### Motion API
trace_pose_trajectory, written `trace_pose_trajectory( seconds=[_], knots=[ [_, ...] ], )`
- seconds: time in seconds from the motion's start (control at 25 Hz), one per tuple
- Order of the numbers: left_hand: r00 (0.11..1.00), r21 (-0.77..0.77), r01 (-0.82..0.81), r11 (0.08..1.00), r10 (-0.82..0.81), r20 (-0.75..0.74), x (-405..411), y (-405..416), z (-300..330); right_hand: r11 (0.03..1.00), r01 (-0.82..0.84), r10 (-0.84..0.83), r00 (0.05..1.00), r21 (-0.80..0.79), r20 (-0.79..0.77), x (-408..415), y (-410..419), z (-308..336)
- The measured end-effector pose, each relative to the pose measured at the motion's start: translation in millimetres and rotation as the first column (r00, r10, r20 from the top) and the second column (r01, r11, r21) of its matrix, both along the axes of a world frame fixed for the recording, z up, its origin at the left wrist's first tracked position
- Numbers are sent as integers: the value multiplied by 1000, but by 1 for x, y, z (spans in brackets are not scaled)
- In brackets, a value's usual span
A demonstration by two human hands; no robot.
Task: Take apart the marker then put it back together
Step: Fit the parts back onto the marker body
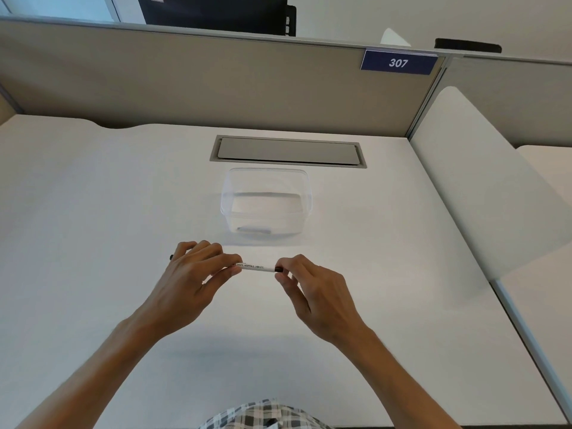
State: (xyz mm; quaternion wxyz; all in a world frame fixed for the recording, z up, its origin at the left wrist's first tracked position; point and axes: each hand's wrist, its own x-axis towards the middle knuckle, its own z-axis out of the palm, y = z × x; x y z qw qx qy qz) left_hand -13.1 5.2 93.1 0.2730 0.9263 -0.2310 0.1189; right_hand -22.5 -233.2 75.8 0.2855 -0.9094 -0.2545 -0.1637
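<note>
Over white desk point(123, 187), just near of clear plastic tub point(266, 202), slim white printed marker point(253, 266) lay left-right w/ left hand point(192, 274) gripping barrel, right hand point(309, 286) pinching dark right end, likely the pull-off end.

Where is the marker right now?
In the head view the marker is held level above the white desk, between the left hand and right hand, just in front of the clear plastic container.

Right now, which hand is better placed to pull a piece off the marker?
Probably the right hand: it pinches the dark end of the marker, free to pull away. The left hand wraps the barrel, better suited to steadying it.
</note>
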Motion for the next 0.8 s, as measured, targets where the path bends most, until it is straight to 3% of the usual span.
trace_pose_trajectory(
  seconds=[0.12,0.24,0.52,0.6,0.68,0.8],
  knots=[
    [999,-28,12,1000,-13,-29,0,0,1,996,-14,23,995,-88,102,3,-3,3],
    [999,-53,14,999,-16,-48,-2,-2,3,993,-18,31,994,-113,109,5,-3,7],
    [997,-20,-21,1000,23,71,-4,-7,6,985,4,43,962,172,-268,1,5,9],
    [986,37,-31,999,24,165,-4,-8,9,947,52,93,900,317,-425,-1,10,13],
    [958,128,-42,991,3,288,-4,-9,11,840,178,211,763,512,-611,0,13,19],
    [912,245,-54,968,-52,407,-4,-10,10,754,310,344,563,578,-751,4,11,25]
  ],
)
